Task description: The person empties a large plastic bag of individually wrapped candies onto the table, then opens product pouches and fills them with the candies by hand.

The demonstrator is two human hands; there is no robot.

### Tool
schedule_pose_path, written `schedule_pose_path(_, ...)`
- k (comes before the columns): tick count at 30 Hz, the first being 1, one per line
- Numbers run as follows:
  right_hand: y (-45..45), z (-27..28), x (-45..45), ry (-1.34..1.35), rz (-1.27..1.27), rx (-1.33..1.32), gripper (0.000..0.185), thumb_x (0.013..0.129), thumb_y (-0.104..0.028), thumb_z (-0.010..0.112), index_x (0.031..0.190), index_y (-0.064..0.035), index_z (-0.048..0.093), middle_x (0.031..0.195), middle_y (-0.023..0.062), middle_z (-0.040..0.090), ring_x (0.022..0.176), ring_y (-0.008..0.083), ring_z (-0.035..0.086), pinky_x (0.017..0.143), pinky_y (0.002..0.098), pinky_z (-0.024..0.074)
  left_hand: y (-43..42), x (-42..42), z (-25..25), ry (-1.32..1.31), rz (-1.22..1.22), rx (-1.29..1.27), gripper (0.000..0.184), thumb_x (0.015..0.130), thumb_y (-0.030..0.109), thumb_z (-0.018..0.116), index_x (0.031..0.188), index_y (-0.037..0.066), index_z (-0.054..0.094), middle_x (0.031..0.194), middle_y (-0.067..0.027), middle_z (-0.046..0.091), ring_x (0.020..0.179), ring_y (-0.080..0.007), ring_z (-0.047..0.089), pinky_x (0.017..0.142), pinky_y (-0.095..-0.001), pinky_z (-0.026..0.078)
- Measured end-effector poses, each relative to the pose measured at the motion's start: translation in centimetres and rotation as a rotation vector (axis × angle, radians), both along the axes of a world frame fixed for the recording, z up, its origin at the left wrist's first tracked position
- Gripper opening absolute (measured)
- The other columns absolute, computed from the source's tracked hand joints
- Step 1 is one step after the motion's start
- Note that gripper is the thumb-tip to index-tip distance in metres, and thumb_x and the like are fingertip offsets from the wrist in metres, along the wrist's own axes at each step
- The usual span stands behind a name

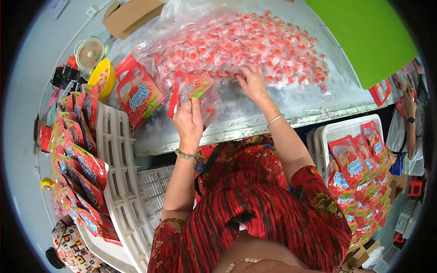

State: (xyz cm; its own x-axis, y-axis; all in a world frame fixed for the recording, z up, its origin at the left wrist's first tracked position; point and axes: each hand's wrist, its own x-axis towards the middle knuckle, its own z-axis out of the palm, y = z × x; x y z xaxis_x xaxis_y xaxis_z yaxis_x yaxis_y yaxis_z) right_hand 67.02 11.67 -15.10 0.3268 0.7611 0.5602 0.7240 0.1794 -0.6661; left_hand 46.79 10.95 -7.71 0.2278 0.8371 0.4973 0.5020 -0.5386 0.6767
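Observation:
My left hand [189, 122] is closed around a red and clear plastic pouch [182, 91] with blue and white lettering, held upright above the metal table. Some red shows through its clear lower part. My right hand [252, 83] is at the near edge of a wide pile of red candies in clear wrappers [273, 50]. Its fingers are bent and apart, the tips touching the candies; whether one is between them is hard to see. Left of the held pouch, a larger red bag [138, 91] with similar lettering lies on the table.
Filled red pouches [86, 159] stand in a crate at left, beside stacked white crates [116, 154]. Another white crate [348, 129] of pouches is at right. A yellow bowl [108, 79], small fan [89, 53], cardboard box [132, 17] and green panel [368, 36] surround the table. Another person's arm [411, 123] shows far right.

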Motion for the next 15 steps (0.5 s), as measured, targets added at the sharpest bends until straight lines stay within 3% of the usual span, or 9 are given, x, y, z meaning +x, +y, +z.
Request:
schedule_pose_path(2, -0.2, -1.0, -0.5, -0.293, -0.241, -0.114, 0.024, 0.067, -0.02, 0.059, 0.089, -0.0136, 0.055, 0.097, 0.0045, 0.049, 0.097, 0.0241, 0.041, 0.083, 0.0395, 0.0306, 0.1, -0.1, 0.4, -0.011, 0.005, -0.009, 0.022, 0.079, 0.016, 0.046, 0.064, 0.0, 0.05, 0.055, -0.0153, 0.05, 0.049, -0.0272, 0.051, 0.045, -0.0325, 0.038)
schedule_pose_path(3, -0.3, -1.4, -0.8, -0.338, -0.203, -0.14, 0.028, 0.064, -0.024, 0.06, 0.091, -0.0168, 0.054, 0.102, 0.0043, 0.045, 0.102, 0.0249, 0.035, 0.083, 0.0426, 0.0272, 0.2, -0.3, 0.6, -0.009, 0.01, -0.034, 0.023, 0.079, 0.015, 0.046, 0.063, -0.001, 0.05, 0.054, -0.0147, 0.049, 0.048, -0.0253, 0.05, 0.045, -0.0316, 0.038)
schedule_pose_path(8, -1.8, -2.3, -1.5, -0.394, -0.079, -0.232, 0.031, 0.061, -0.021, 0.061, 0.091, -0.0154, 0.055, 0.096, 0.0047, 0.046, 0.098, 0.0224, 0.038, 0.079, 0.0401, 0.0288, 0.1, -0.4, 0.9, -0.064, -0.016, -0.039, 0.024, 0.079, 0.015, 0.046, 0.061, -0.002, 0.049, 0.051, -0.0126, 0.047, 0.045, -0.021, 0.047, 0.045, -0.0297, 0.036)
schedule_pose_path(11, -3.8, -1.7, -1.2, -0.329, 0.039, -0.093, 0.028, 0.063, -0.016, 0.06, 0.091, -0.0135, 0.054, 0.098, 0.0035, 0.046, 0.096, 0.0213, 0.041, 0.077, 0.0357, 0.0341, 0.3, -0.8, 0.5, -0.039, -0.013, -0.044, 0.025, 0.079, 0.015, 0.046, 0.061, -0.002, 0.048, 0.05, -0.0125, 0.046, 0.045, -0.0213, 0.046, 0.044, -0.03, 0.036)
schedule_pose_path(13, -4.9, -1.4, -0.6, 0.29, 0.139, -0.002, 0.027, 0.066, -0.011, 0.058, 0.093, -0.0113, 0.054, 0.1, 0.0038, 0.046, 0.093, 0.0197, 0.044, 0.072, 0.029, 0.0395, 0.4, -0.9, 0.5, -0.054, -0.016, -0.053, 0.025, 0.079, 0.015, 0.047, 0.061, -0.002, 0.048, 0.05, -0.0124, 0.046, 0.045, -0.0209, 0.045, 0.044, -0.0299, 0.036)
schedule_pose_path(14, -5.0, -1.3, 0.3, 0.243, 0.067, 0.051, 0.024, 0.072, -0.011, 0.054, 0.096, -0.0073, 0.053, 0.099, 0.0042, 0.05, 0.091, 0.0151, 0.046, 0.079, 0.0256, 0.0365, 0.4, -1.0, 0.6, -0.053, -0.018, -0.069, 0.025, 0.079, 0.015, 0.047, 0.061, -0.002, 0.047, 0.05, -0.0126, 0.045, 0.044, -0.0208, 0.045, 0.044, -0.0296, 0.035)
schedule_pose_path(15, -4.9, -2.3, 1.2, 0.474, 0.063, 0.028, 0.023, 0.074, -0.011, 0.053, 0.096, -0.0052, 0.052, 0.098, 0.0039, 0.051, 0.091, 0.0136, 0.046, 0.079, 0.0248, 0.036, 0.3, -1.1, 0.7, -0.053, -0.014, -0.072, 0.025, 0.079, 0.015, 0.047, 0.061, -0.002, 0.047, 0.05, -0.0126, 0.045, 0.044, -0.0208, 0.045, 0.044, -0.0296, 0.035)
